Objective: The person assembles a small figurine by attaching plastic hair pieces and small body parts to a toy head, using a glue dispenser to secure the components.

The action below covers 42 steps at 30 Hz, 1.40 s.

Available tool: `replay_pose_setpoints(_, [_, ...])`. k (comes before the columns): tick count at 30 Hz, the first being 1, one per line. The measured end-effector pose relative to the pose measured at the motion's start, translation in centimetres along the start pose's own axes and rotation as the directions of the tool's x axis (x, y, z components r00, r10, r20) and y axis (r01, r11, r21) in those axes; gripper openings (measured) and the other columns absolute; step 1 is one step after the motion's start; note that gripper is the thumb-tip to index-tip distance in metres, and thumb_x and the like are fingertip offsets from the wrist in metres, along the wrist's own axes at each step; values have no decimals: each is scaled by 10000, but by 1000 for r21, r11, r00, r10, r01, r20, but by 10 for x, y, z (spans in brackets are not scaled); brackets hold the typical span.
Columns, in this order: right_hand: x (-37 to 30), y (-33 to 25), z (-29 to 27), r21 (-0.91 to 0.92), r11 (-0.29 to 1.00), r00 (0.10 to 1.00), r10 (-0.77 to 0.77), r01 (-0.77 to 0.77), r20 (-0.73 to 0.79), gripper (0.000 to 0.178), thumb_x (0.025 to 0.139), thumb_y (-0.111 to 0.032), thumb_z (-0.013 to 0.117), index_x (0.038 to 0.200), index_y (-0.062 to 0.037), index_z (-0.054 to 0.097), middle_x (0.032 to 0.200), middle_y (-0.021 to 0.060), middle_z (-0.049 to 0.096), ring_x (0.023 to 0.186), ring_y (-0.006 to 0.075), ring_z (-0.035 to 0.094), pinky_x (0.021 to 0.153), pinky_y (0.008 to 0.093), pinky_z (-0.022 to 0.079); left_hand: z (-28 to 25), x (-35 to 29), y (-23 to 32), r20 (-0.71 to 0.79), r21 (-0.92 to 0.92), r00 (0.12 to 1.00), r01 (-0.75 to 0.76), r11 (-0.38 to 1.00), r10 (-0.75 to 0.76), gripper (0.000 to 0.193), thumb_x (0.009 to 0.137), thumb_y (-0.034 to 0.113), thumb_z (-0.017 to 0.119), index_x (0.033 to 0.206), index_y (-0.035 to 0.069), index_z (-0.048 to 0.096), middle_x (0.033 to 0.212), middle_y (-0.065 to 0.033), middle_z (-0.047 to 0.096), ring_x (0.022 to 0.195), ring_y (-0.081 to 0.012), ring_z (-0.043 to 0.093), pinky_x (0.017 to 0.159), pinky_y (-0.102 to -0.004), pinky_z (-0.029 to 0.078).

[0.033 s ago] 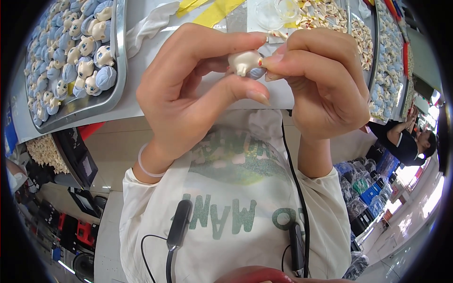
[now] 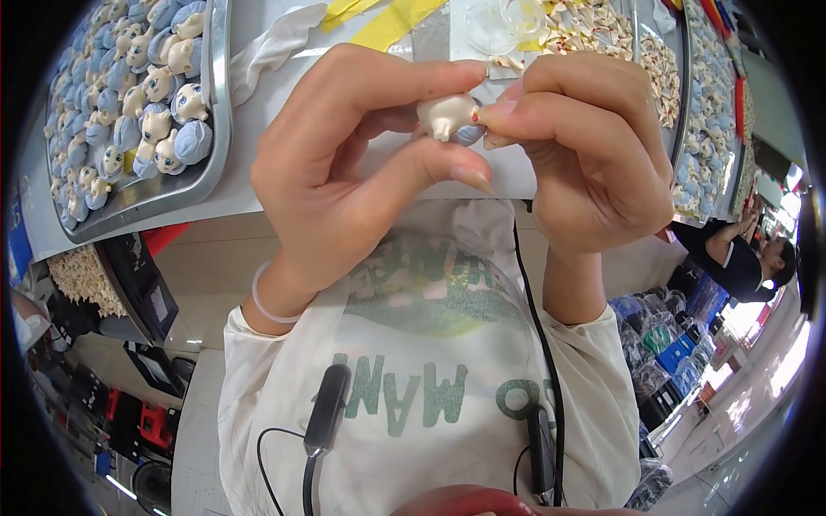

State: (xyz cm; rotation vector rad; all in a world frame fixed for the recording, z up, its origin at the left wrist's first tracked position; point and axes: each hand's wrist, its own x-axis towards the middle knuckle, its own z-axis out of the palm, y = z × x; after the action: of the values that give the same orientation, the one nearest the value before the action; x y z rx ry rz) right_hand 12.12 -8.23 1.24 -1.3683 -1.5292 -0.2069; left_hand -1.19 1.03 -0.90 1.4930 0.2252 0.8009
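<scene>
Between the thumb and index finger of my left hand (image 2: 331, 163) is a small cream doll head (image 2: 446, 110), with a stub pointing down and some light blue hair at its right side. My right hand (image 2: 594, 142) pinches a tiny cream piece with a red mark (image 2: 476, 114) against the right side of the head. Most of that piece is covered by the fingertips. Both hands are raised over the near edge of the white table (image 2: 508, 176).
At left, a metal tray (image 2: 219, 112) holds many blue-haired doll heads (image 2: 159, 125). Small cream-and-red pieces (image 2: 589, 30) lie in a heap at the far right, by a clear round cup (image 2: 516, 19). A white cloth (image 2: 271, 52) and yellow tape (image 2: 396, 24) lie behind my hands. Another person (image 2: 744, 249) is at right.
</scene>
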Motion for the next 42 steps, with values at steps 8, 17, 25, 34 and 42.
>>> replay_pose_setpoints(8, [-9, -5, -2, 121, 980, 987, 155, -159, 46, 225, 557, 98, 658, 754, 15, 588, 757, 116, 541, 630, 151, 520, 544, 211, 413, -1, 1, 1, 61, 209, 987, -161, 965, 152, 411, 621, 103, 706, 969, -44, 544, 897, -112, 561, 811, -165, 537, 698, -228, 418])
replay_pose_setpoints(17, [-14, -10, -6, 168, 959, 973, 221, -230, 68, 220, 601, 85, 668, 785, 23, 564, 793, 116, 524, 659, 141, 492, 543, 199, 410, 0, -1, -5, 74, 167, 961, -274, 947, 265, 390, 621, 71, 700, 965, -18, 540, 929, -122, 552, 878, -213, 552, 760, -284, 461])
replay_pose_setpoints(25, [-12, -15, -1, 71, 977, 979, 203, -202, 2, 230, 562, 114, 659, 754, 27, 567, 759, 112, 544, 638, 145, 494, 532, 204, 405, 4, -5, -4, 34, 200, 962, -271, 942, 270, 373, 602, -28, 692, 949, -8, 556, 926, -133, 550, 870, -240, 570, 753, -304, 486])
replay_pose_setpoints(34, [-10, -15, 0, 50, 983, 984, 178, -176, -20, 262, 506, 145, 643, 728, 27, 569, 734, 104, 556, 635, 150, 501, 529, 205, 402, 3, -5, -5, 34, 201, 962, -273, 941, 272, 404, 577, -131, 658, 951, -17, 556, 922, -144, 547, 866, -248, 572, 746, -305, 492])
replay_pose_setpoints(42, [-9, -15, 1, 39, 989, 989, 144, -142, -31, 249, 508, 147, 645, 717, 33, 572, 729, 106, 561, 629, 145, 502, 523, 201, 404, 3, -5, -3, 34, 218, 961, -275, 937, 274, 368, 595, -133, 644, 938, -32, 557, 923, -149, 545, 869, -247, 567, 740, -300, 493])
